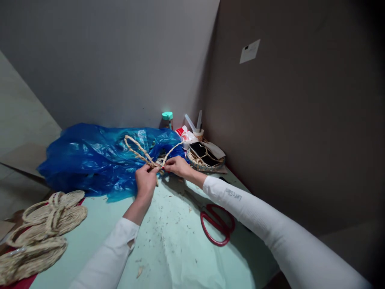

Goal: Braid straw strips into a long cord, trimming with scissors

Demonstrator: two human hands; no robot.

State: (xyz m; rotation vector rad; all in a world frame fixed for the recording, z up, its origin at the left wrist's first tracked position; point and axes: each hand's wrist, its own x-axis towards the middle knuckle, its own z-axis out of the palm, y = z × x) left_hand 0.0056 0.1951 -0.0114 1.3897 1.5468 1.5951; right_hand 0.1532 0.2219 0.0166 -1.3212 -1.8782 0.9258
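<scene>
A braided straw cord (138, 151) forms a long loop that rises to the upper left above the blue plastic bag. My left hand (146, 180) is closed on the base of this loop, thumb towards the right. Close beside it, my right hand (178, 166) pinches the straw near the same spot, and a thin strand (173, 149) stands up between the hands, bending to the right. Small bits of straw hang below the fingertips. The exact join between the fingers is too small to make out.
A crumpled blue plastic bag (96, 160) lies behind the hands. Red-handled scissors (217, 224) rest on the pale green tabletop (168, 249). Woven straw sandals (54, 216) lie at the left. Behind on the right are a basket (207, 166) with a phone, and a green-lidded jar (167, 117).
</scene>
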